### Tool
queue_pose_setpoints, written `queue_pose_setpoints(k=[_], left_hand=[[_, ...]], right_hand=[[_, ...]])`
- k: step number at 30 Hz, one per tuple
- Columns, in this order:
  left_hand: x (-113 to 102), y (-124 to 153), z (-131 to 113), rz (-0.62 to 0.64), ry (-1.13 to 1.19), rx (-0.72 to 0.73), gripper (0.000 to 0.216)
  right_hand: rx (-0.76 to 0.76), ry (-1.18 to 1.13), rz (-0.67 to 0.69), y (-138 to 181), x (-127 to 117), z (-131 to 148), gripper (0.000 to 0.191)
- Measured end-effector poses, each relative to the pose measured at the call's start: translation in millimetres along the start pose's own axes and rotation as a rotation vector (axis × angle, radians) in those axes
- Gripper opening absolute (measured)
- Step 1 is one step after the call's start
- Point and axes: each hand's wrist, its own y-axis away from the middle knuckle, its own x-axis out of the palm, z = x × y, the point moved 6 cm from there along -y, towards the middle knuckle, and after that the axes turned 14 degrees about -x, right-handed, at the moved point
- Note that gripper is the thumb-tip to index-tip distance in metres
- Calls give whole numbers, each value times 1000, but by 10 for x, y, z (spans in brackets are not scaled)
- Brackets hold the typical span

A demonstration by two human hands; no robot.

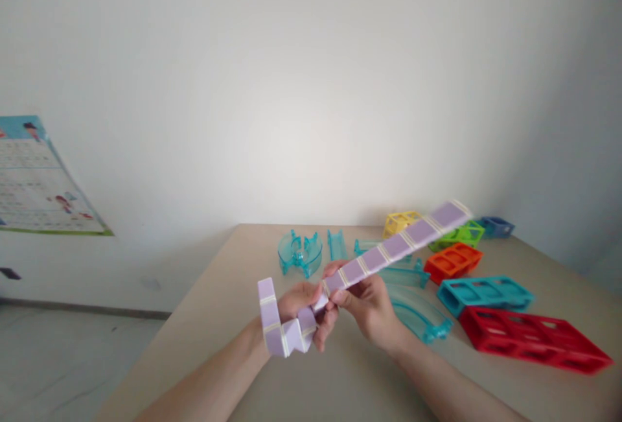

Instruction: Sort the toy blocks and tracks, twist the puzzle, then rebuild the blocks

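Note:
A lilac and white twisty snake puzzle (379,257) is held up above the table between both of my hands. Its long straight run slants up to the right, while the near left end bends into a hook of folded segments. My left hand (297,299) is closed around the puzzle close to the bend, with some of its fingers hidden behind the segments. Just to the right, my right hand (372,308) pinches the lower part of the straight run, thumb on the near side.
Clear teal track pieces lie beyond my hands, among them a round piece (300,253) and a curved one (420,315). On the right of the table (208,299) are red (534,338), teal (486,293), orange (454,261), green, yellow and blue block frames. A wall stands behind.

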Motion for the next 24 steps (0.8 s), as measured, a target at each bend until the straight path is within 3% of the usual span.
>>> queue_pose_setpoints(k=[4, 9, 14, 19, 24], left_hand=[[14, -6, -9, 9, 105, 15, 46], [115, 81, -67, -6, -85, -25, 44], [102, 174, -107, -166, -307, -24, 34], [46, 252, -119, -265, -357, -56, 35], [51, 268, -175, -344, -506, -41, 33]], right_hand=[[-26, 48, -39, -3, -41, 0, 30], [-21, 48, -99, 5, -101, -40, 31], [89, -28, -63, 30, -129, -167, 31], [110, 6, -63, -16, -112, -115, 33], [172, 75, 61, -33, -45, -101, 32]])
